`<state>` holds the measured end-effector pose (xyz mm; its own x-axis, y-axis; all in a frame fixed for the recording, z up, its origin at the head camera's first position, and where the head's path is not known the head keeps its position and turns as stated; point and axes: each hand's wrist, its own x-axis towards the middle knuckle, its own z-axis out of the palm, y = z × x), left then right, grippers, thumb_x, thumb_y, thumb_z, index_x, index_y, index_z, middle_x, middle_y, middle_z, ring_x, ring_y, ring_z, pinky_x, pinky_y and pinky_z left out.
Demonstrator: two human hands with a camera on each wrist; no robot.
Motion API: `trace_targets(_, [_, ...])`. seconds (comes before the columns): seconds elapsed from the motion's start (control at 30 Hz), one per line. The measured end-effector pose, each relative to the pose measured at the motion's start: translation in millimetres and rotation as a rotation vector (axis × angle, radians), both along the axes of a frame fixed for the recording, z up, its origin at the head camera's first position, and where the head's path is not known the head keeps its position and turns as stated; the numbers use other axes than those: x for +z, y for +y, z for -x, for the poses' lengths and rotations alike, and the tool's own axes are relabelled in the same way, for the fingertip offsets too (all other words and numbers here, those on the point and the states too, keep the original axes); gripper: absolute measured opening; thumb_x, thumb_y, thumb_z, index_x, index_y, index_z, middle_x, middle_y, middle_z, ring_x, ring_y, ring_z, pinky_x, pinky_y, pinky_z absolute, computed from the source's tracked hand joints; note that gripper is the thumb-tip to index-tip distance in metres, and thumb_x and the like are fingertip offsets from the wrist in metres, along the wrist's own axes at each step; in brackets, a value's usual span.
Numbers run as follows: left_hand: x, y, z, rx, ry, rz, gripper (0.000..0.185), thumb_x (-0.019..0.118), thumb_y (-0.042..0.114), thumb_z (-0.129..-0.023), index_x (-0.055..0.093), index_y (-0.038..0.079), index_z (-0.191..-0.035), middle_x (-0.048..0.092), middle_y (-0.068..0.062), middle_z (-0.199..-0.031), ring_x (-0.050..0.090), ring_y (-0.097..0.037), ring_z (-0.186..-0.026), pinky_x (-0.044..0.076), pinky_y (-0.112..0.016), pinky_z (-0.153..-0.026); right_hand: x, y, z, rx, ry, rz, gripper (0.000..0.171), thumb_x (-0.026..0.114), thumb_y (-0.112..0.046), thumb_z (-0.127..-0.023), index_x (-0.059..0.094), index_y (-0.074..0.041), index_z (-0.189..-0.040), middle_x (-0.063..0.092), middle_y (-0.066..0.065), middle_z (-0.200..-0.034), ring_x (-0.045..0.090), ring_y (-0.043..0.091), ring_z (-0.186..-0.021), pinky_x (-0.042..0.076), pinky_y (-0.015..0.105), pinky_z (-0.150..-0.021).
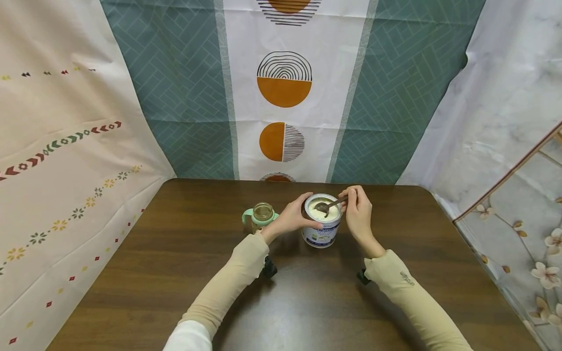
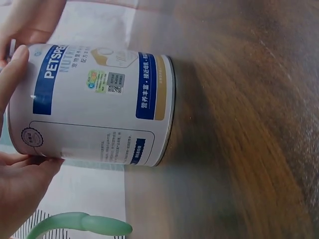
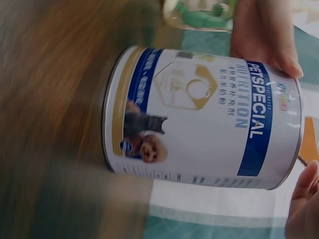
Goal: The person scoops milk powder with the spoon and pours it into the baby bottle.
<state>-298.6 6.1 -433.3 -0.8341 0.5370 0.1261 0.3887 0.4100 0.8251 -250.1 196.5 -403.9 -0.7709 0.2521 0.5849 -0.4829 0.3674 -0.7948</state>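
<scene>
- The can (image 1: 322,226) of pale powder stands open near the far edge of the tabletop (image 1: 175,273), about in the middle of its width.
- The left hand (image 1: 293,218) is curled around the side of the can and steadies it.
- The right hand (image 1: 357,210) pinches the handle of a metal spoon (image 1: 330,205), whose bowl lies in the powder inside the can.
- Just left of the can, beside the left hand, stands a small glass bottle (image 1: 262,215) with green handles; its top is open.
- I judge that the step in hand is scooping powder. The next move calls for lifting the spoon level, so nothing spills, while the left hand holds the can firm.
- On the can I read "PETSPECIAL" (image 3: 255,102) in white on a blue band, and "NUTRITION" beside it. There is a picture of a cat and a dog, and Chinese text on a blue panel (image 2: 146,84) that I cannot read well.
- A QR code and a small green mark are also on the label.
</scene>
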Motion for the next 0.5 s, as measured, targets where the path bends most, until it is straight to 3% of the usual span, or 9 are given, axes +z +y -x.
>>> trace_targets(0.13, [1.1,1.4,-0.5,0.004,-0.007,-0.010,0.102,0.087,0.033,-0.070,0.029,0.011,-0.151,0.051,-0.012,-0.142,0.052,-0.026,-0.127,0.044,-0.045,-0.105,11.0,3.9,-3.7,0.028,-0.170,0.230,0.030,0.036,-0.008,-0.104,0.053,0.014,-0.095,0.064,0.020,-0.086,0.057,0.019,-0.059,0.051,0.017,-0.050])
trace_targets(0.3, [0.3,1.5,-0.9,0.011,-0.003,-0.010,0.099,0.086,0.033,-0.071,0.031,0.011,-0.150,0.052,-0.011,-0.141,0.052,-0.026,-0.127,0.044,-0.044,-0.106,6.5,14.9,6.3,0.055,-0.331,0.491,0.025,0.033,-0.011,-0.104,0.052,0.000,-0.092,0.062,0.001,-0.080,0.053,0.008,-0.060,0.050,0.018,-0.052])
trace_targets(0.43, [-1.0,0.9,-0.6,0.009,-0.004,-0.013,0.097,0.086,0.034,-0.071,0.032,0.013,-0.149,0.053,-0.010,-0.140,0.051,-0.025,-0.128,0.044,-0.043,-0.106,4.3,20.0,13.1,0.093,-0.361,0.649,0.023,0.031,-0.013,-0.105,0.048,-0.005,-0.091,0.059,0.000,-0.081,0.051,0.006,-0.061,0.047,0.015,-0.053])
trace_targets(0.5, [-1.2,0.8,-0.1,0.007,0.000,-0.019,0.096,0.086,0.034,-0.072,0.033,0.013,-0.149,0.053,-0.010,-0.139,0.052,-0.024,-0.127,0.044,-0.043,-0.106,3.2,21.2,15.1,0.099,-0.358,0.653,0.023,0.031,-0.013,-0.105,0.048,-0.005,-0.092,0.058,0.001,-0.081,0.051,0.006,-0.060,0.047,0.014,-0.052])
